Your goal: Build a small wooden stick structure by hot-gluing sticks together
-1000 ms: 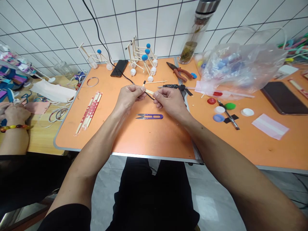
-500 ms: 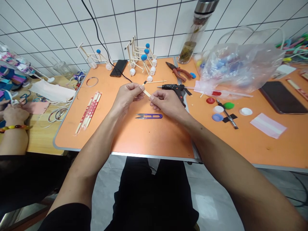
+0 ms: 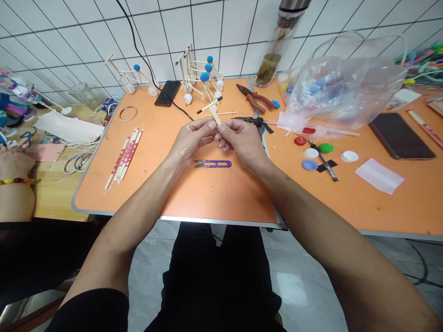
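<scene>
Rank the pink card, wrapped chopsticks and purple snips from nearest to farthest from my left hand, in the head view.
1. Purple snips: right of your left hand.
2. Wrapped chopsticks: to its left.
3. Pink card: far right.

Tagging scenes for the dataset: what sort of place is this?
Probably a craft workspace, indoors: a blue-tipped stick frame, a glue gun and pliers share an orange table by a tiled wall.
</scene>
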Available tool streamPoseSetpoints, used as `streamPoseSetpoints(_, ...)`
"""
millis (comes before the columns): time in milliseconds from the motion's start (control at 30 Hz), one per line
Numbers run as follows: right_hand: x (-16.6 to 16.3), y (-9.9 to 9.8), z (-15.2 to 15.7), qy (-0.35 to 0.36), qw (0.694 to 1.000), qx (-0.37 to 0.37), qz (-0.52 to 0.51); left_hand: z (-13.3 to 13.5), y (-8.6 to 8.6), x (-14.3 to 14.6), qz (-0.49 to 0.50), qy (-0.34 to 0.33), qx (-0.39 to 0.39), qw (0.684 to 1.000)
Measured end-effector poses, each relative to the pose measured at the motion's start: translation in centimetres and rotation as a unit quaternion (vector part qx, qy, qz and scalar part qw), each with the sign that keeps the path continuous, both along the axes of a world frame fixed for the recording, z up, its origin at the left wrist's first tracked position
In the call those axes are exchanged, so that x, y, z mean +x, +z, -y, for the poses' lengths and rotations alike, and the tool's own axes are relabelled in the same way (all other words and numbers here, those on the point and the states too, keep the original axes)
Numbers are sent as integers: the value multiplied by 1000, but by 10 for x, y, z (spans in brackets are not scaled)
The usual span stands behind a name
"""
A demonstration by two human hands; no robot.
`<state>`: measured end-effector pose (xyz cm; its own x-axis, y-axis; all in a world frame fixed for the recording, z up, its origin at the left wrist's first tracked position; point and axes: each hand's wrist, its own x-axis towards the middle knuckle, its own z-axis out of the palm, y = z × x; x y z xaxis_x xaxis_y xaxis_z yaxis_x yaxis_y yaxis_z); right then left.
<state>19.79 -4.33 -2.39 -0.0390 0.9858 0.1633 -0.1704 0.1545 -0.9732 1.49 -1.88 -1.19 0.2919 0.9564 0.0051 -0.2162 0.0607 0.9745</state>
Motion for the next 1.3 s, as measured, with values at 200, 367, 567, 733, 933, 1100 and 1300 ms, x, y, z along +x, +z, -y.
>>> streamPoseSetpoints(200,-6,0,2,17,999,16,24,1,-4,10,25,43,-3,999)
streamPoseSetpoints(367,-9,0,4,20,999,14,43,4,-1,15,28,69,-20,997)
streamPoseSetpoints(567,-7,2,5,8,995,7,103,0,12,4,25,117,-34,992)
streamPoseSetpoints(733,-2,-1,6,-77,948,126,280,-12,16,-7,9,156,-38,987)
streamPoseSetpoints(933,-1,-2,14,-77,821,237,514,-22,9,-15,6,172,-34,985)
streamPoseSetpoints(1100,6,2,9,-88,800,232,547,-29,2,-19,-4,175,-34,984)
streamPoseSetpoints(1300,9,6,9,-78,785,237,567,-33,-1,-24,-19,186,-29,982)
